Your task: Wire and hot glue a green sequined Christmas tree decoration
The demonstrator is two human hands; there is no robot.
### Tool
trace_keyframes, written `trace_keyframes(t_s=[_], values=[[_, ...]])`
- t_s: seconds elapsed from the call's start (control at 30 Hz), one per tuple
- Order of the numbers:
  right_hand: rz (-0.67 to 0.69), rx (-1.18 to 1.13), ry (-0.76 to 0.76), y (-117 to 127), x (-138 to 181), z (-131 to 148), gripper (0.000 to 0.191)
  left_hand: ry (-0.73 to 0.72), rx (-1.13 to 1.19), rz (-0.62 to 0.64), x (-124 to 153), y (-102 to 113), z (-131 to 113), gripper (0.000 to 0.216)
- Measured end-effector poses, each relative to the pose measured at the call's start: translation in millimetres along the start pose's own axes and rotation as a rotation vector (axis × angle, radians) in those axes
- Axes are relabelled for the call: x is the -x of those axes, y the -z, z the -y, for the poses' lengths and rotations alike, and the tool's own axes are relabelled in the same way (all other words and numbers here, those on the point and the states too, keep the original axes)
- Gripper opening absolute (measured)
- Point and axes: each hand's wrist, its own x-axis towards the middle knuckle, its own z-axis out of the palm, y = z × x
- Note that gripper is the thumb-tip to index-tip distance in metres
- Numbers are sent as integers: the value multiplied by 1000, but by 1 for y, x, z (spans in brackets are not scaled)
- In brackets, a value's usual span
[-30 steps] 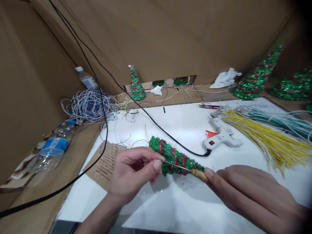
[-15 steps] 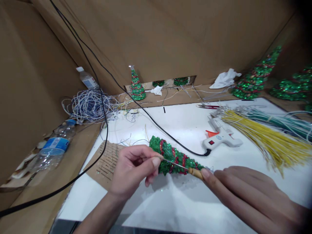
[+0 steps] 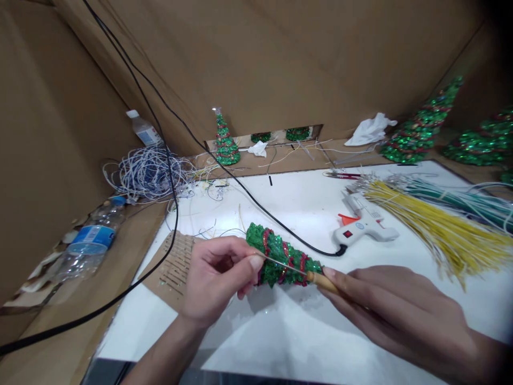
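My right hand (image 3: 385, 305) is closed around the wooden handle of a thin metal awl-like tool (image 3: 316, 279) at centre right. Its slim shaft runs left to the pinched thumb and forefinger of my left hand (image 3: 224, 278), which close on its far end; the very tip is hidden by them. Just behind the shaft, a small green glittery Christmas tree (image 3: 276, 256) with red garland lies on its side, its narrow end to the right behind my right fingers. Whether my left fingers also touch the tree I cannot tell.
A white glue gun (image 3: 363, 227) with a black cord lies right of the tree, beside yellow wire bundles (image 3: 436, 224). Cardboard with slits (image 3: 172, 267) lies at left. Farther back are tangled wires (image 3: 148, 171), a plastic bottle (image 3: 92, 238) and a standing tree (image 3: 226, 141).
My right hand has shifted slightly left and its fingers have closed further round the handle, covering the tree's narrow end. My left hand has barely moved.
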Motion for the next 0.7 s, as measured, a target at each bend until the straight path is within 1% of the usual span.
trace_keyframes(t_s=[0.03, 0.17, 0.27, 0.47, 0.6, 0.7], values=[[-9, -1, 20, 0, -2, 0, 9, -19, -15, -2, 0, 0, 0, 12], [60, -188, -95, -2, -6, 0, 11, -60, -71, -22, 0, 0, 2, 11], [66, -263, -136, -4, -4, -1, 15, -82, -92, -21, 2, 0, 3, 10], [105, -320, -169, -6, -2, -4, 12, -131, -155, -14, 0, 0, 3, 11], [89, -330, -200, -6, -3, -3, 11, -154, -197, -24, 0, -2, 3, 9], [74, -330, -219, -5, -4, -2, 11, -156, -204, -8, 2, -3, 2, 9]])
